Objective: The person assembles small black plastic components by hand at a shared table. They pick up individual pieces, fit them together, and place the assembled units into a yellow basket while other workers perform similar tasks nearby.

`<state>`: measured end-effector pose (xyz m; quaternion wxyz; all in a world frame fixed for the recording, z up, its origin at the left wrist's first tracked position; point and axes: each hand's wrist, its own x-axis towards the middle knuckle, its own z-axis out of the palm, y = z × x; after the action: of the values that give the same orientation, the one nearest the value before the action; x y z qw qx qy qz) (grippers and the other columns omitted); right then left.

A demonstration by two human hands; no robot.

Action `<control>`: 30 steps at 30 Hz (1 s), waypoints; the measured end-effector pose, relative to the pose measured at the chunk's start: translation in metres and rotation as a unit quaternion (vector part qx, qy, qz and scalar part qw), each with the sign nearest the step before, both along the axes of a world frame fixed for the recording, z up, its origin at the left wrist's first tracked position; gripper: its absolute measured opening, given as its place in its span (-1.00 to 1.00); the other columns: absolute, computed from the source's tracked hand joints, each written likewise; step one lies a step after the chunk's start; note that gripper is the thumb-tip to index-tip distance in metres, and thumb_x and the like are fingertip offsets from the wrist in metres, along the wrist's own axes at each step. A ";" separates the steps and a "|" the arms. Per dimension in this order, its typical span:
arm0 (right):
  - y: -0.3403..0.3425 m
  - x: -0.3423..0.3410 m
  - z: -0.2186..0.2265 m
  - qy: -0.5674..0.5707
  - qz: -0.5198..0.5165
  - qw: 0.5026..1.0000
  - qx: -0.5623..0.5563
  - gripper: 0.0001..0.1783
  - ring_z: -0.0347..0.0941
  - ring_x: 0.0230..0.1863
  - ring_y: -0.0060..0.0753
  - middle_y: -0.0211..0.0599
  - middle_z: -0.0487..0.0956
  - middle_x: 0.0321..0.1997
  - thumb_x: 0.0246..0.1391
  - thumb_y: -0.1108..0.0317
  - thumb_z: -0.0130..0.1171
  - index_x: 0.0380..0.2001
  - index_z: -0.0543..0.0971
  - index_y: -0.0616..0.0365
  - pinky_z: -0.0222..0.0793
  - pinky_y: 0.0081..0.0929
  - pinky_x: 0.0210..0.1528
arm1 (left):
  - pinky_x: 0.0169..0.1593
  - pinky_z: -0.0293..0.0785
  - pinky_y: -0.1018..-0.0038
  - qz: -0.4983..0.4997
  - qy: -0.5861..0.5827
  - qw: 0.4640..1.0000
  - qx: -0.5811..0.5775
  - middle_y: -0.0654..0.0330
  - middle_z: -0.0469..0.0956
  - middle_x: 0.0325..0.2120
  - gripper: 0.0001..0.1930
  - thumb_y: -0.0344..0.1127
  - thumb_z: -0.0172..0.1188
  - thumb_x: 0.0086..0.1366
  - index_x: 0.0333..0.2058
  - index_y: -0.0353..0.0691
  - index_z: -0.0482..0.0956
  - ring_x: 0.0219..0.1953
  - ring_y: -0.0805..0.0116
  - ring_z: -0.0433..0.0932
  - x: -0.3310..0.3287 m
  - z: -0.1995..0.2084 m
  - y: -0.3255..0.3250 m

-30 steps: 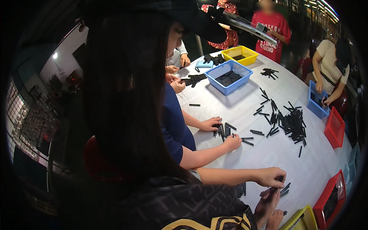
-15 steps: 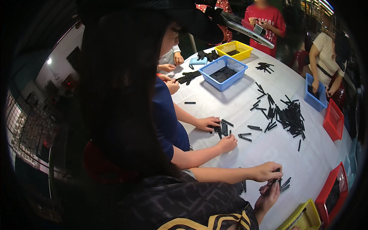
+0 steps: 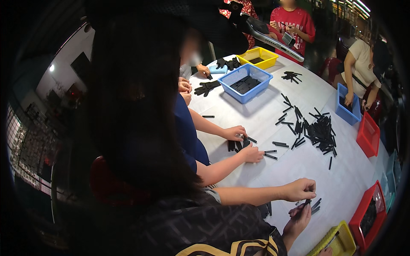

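Observation:
A sliver of a hand (image 3: 326, 251) shows at the lower edge beside a yellow basket (image 3: 348, 232); it seems to be my left hand, its fingers mostly cut off. My right hand is out of the picture. Close on my left, a co-worker in a black patterned top with yellow trim holds a small black piece (image 3: 307, 202) between both hands (image 3: 301, 190). Several slim black strips (image 3: 316, 207) lie by those hands. In the bottom basket, a dark strip or edge is too unclear to name.
A red basket (image 3: 354, 219) with dark contents adjoins the yellow one. Farther off are a black-strip heap (image 3: 320, 132), another red basket (image 3: 368, 134), two blue baskets and a yellow one. A blue-shirted co-worker's hands (image 3: 252, 153) handle black pieces. Long dark hair and a cap block the left.
My view has shifted slightly. The blue-shirted co-worker's nearer hand has moved over the black pieces. A far co-worker's hand now reaches onto the table. More of the hand at the lower edge shows.

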<state>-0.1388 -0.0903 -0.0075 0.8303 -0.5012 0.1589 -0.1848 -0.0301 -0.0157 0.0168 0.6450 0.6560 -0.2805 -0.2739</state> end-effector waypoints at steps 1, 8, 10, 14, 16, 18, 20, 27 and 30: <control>0.002 0.000 0.001 0.011 -0.025 1.000 -0.005 -0.73 0.17 -0.63 -0.68 -0.49 0.29 -0.61 0.23 0.21 -0.14 -0.43 0.37 0.17 0.10 -0.70 -0.53 | -0.25 0.43 0.40 0.002 0.002 1.000 0.000 0.04 0.56 -0.44 -0.67 -0.11 0.11 0.16 -0.31 -0.31 0.53 -0.37 0.27 0.52 0.000 0.000 -0.002; -0.005 0.006 -0.005 0.050 -0.072 0.990 -0.113 -0.71 0.12 -0.58 -0.74 -0.54 0.22 -0.61 0.23 0.19 -0.14 -0.44 0.37 0.17 0.01 -0.73 -0.54 | -0.24 0.43 0.41 -0.001 0.005 1.000 0.003 0.03 0.56 -0.43 -0.67 -0.11 0.11 0.16 -0.30 -0.31 0.53 -0.36 0.28 0.53 0.002 -0.004 -0.008; -0.007 0.003 -0.010 0.051 -0.056 0.988 -0.135 -0.71 0.11 -0.58 -0.74 -0.55 0.22 -0.62 0.23 0.18 -0.15 -0.43 0.37 0.18 0.00 -0.72 -0.54 | -0.24 0.43 0.41 0.000 0.005 1.000 0.003 0.03 0.56 -0.43 -0.67 -0.11 0.10 0.16 -0.30 -0.31 0.53 -0.36 0.28 0.53 0.002 -0.005 -0.008; -0.006 -0.001 -0.014 0.060 -0.060 0.987 -0.136 -0.72 0.11 -0.59 -0.73 -0.55 0.22 -0.62 0.23 0.19 -0.14 -0.40 0.38 0.19 0.00 -0.72 -0.53 | -0.23 0.44 0.41 0.003 0.015 1.000 0.007 0.03 0.57 -0.42 -0.67 -0.12 0.10 0.16 -0.29 -0.32 0.53 -0.35 0.29 0.53 0.005 -0.008 -0.006; -0.003 0.000 -0.014 0.063 -0.083 0.986 -0.127 -0.73 0.11 -0.59 -0.72 -0.54 0.22 -0.61 0.23 0.20 -0.14 -0.41 0.38 0.18 0.01 -0.72 -0.53 | -0.23 0.44 0.42 0.003 0.015 1.000 0.007 0.03 0.57 -0.41 -0.66 -0.12 0.10 0.16 -0.29 -0.32 0.53 -0.35 0.29 0.53 0.003 -0.007 -0.010; -0.003 0.002 -0.012 0.064 -0.092 0.987 -0.113 -0.74 0.12 -0.59 -0.72 -0.55 0.23 -0.61 0.22 0.19 -0.11 -0.39 0.39 0.15 0.04 -0.70 -0.52 | -0.22 0.44 0.42 0.003 0.014 1.000 0.009 0.03 0.57 -0.41 -0.66 -0.12 0.10 0.17 -0.28 -0.32 0.53 -0.34 0.29 0.54 0.004 -0.006 -0.010; -0.004 0.004 -0.014 0.059 -0.087 0.989 -0.102 -0.75 0.12 -0.59 -0.72 -0.55 0.24 -0.61 0.21 0.19 -0.10 -0.38 0.40 0.13 0.05 -0.70 -0.52 | -0.22 0.44 0.42 0.006 0.014 1.000 0.009 0.03 0.57 -0.41 -0.66 -0.12 0.09 0.17 -0.28 -0.32 0.53 -0.34 0.30 0.54 0.007 -0.006 -0.010; -0.008 0.002 -0.020 0.043 -0.047 0.995 -0.076 -0.77 0.15 -0.60 -0.68 -0.53 0.25 -0.62 0.21 0.23 -0.11 -0.44 0.36 0.13 0.10 -0.69 -0.52 | -0.21 0.45 0.42 0.010 0.020 1.000 0.018 0.03 0.58 -0.39 -0.66 -0.13 0.09 0.17 -0.26 -0.32 0.53 -0.33 0.31 0.54 0.012 -0.002 -0.004; -0.004 0.002 -0.019 0.038 -0.048 0.996 -0.070 -0.77 0.16 -0.60 -0.66 -0.52 0.25 -0.61 0.21 0.24 -0.12 -0.46 0.34 0.13 0.11 -0.69 -0.52 | -0.22 0.45 0.42 0.030 0.003 0.999 0.025 0.03 0.58 -0.40 -0.65 -0.12 0.09 0.17 -0.26 -0.33 0.53 -0.35 0.31 0.54 0.014 -0.008 -0.002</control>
<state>-0.1368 -0.0941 -0.0266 0.7767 -0.5567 0.2007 -0.2157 -0.0157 -0.0178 0.0084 0.6373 0.6789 -0.2520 -0.2637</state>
